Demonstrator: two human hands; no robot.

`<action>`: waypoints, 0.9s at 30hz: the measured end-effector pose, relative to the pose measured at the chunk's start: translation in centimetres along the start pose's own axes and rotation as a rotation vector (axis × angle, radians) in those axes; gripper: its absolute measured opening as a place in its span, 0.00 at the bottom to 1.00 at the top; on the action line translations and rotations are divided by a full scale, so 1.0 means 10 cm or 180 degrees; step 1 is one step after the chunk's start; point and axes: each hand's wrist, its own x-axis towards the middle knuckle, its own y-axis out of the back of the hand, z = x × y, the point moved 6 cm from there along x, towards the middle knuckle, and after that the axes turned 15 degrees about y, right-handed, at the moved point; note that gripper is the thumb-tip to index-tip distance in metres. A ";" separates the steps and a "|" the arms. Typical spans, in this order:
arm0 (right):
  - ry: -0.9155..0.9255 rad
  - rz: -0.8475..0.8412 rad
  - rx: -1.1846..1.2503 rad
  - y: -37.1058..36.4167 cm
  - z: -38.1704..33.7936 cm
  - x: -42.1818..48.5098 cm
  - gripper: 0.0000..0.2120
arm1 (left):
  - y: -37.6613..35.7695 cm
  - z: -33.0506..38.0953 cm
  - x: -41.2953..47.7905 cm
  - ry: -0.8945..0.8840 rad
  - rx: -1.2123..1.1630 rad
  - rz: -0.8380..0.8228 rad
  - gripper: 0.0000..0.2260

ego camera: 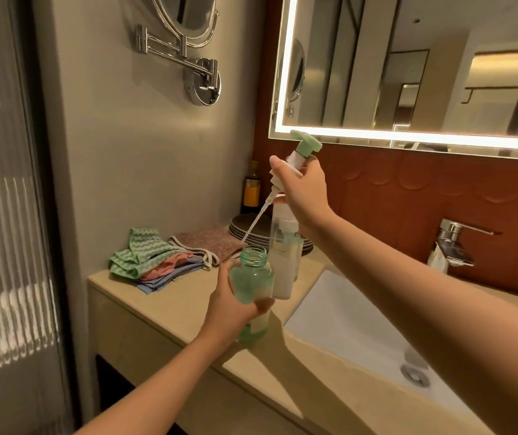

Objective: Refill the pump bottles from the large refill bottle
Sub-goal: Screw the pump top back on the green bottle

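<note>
Left hand [235, 309] wrapped round middle of green pump bottle [253, 277], neck open, held upright above counter [157, 306] edge. Right hand [306, 189] grips collar of removed pump head [307, 145]; dip tube [256, 221] slants down, tip just above bottle neck, not inside. Tall white bottle [282, 265] stands on counter directly behind green bottle, partly hidden by right wrist. Plate stack [246, 226] and dark bottle [252, 189] in back corner. Folded cloths [154, 262] to left. Sink [345, 321] and faucet [452, 243] to right.
</note>
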 end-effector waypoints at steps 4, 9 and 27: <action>0.0320 -0.0225 -0.0190 0.06 -0.16 -0.03 0.20 | -0.03 -0.05 0.04 0.0081 -0.0018 0.0008 0.37; 0.0450 -0.0598 -0.0468 -0.02 -0.14 -0.19 0.17 | -0.05 -0.07 0.05 0.0082 0.0004 -0.0006 0.39; 0.0257 -0.1004 -0.0913 -0.28 0.34 -0.66 0.20 | -0.05 -0.14 0.08 0.0114 0.0077 -0.0026 0.35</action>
